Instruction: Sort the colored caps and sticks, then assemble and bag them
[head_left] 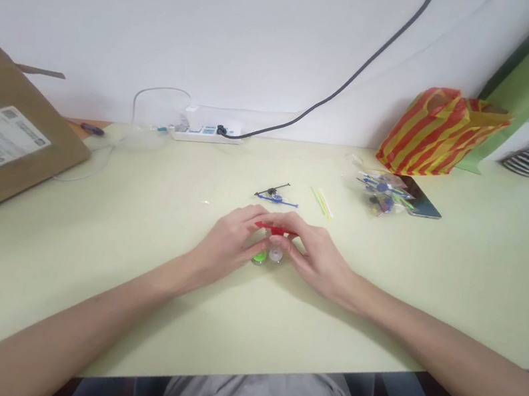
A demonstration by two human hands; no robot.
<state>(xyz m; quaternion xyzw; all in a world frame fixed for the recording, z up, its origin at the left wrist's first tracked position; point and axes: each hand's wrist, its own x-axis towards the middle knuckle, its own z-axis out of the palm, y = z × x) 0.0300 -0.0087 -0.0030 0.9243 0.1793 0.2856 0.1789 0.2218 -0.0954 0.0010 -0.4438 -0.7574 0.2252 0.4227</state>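
Note:
My right hand (316, 251) is closed, its thumb and fingers pinching a red arrow spinner (278, 231) that has a long thin pointer. My left hand (232, 236) curls in from the other side, its thumb and fingers closed about the arrow-tip end. Just below the fingertips are a bright green round piece (259, 257) and a whitish clear round piece (276, 255), both close to the table. The fingers partly hide all three. Beyond my hands lie a black arrow spinner (272, 191) and a blue arrow spinner (277, 199), side by side.
Thin yellow and green sticks (322, 202) lie behind my right hand. Farther right are clear bags of parts (383, 192), a dark tablet (423, 201) and a striped bag (440, 136). A cardboard box (6, 134) stands left; a power strip (207, 133) is by the wall.

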